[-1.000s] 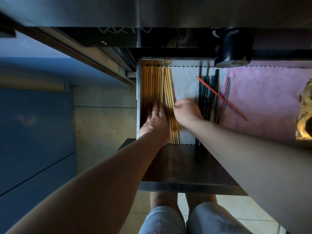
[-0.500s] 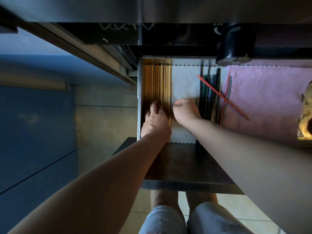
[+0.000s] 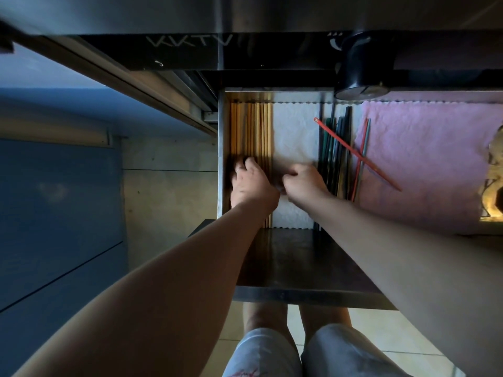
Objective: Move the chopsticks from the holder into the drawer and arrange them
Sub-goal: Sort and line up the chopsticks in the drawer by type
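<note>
In the open steel drawer (image 3: pixel 221 148), the pale bamboo chopsticks (image 3: pixel 253 131), splayed a second ago, now lie in one straight row against the left wall, so this bundle looks arranged. The left hand (image 3: pixel 251 183) rests on their near ends, fingers bent and blurred; whether it grasps any I cannot tell. The right hand (image 3: pixel 304 183), a loose fist with nothing showing in it, sits just beside the row. A thin red chopstick (image 3: pixel 353 152) lies crooked across the dark chopsticks (image 3: pixel 330 151), probably next.
</note>
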The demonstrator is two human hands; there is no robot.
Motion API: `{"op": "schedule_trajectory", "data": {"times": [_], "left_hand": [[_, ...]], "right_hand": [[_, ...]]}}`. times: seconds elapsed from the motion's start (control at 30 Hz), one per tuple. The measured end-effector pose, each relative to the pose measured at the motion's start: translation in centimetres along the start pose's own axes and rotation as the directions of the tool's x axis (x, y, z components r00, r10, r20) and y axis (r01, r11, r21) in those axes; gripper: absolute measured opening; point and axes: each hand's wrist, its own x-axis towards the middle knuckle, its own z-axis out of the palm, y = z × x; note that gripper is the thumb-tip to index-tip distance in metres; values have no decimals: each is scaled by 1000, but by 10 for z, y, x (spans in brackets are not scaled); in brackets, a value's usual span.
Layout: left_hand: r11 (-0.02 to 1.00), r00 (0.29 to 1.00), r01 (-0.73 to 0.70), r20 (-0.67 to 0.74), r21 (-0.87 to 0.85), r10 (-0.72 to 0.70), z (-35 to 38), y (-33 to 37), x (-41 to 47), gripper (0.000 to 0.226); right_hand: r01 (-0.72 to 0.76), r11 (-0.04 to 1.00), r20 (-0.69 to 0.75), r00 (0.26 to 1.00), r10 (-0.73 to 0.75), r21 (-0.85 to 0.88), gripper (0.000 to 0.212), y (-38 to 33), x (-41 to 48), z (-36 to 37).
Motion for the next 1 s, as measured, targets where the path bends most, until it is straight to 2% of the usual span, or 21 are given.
{"op": "schedule_trajectory", "data": {"times": [0.13,0.27,0.37,0.47,0.6,0.73,0.83,0.93,1.0], "left_hand": [[980,996,92,2,-174,-93,-9,6,7,63],[966,993,117,19,-232,-116,-13,9,9,53],[979,998,64,3,-194,-65,-10,9,3,55],[990,999,-17,-40,-143,11,-7,7,-5,55],[977,988,-148,-69,-151,139,-6,5,-12,36],[961,959,-273,66,-40,275,-1,16,-13,46],[977,967,-209,160,50,199,11,22,-4,54],[963,983,-170,103,207,152,17,20,0,54],[912,969,-239,27,334,244,17,14,-2,67]], "right_hand": [[28,998,28,999,-30,53,36,4,2,0],[38,998,31,999,-40,58,27,7,3,-3],[28,998,33,999,-30,58,31,8,3,-6],[23,998,30,999,-25,66,22,10,3,-10],[26,994,-6,1000,-26,104,19,12,4,-16],[22,992,-80,997,-12,122,23,15,7,-26],[5,990,-85,996,7,144,31,19,9,-30],[-9,990,-64,998,18,140,27,20,8,-30],[-18,988,-54,998,27,151,26,20,8,-29]]}}
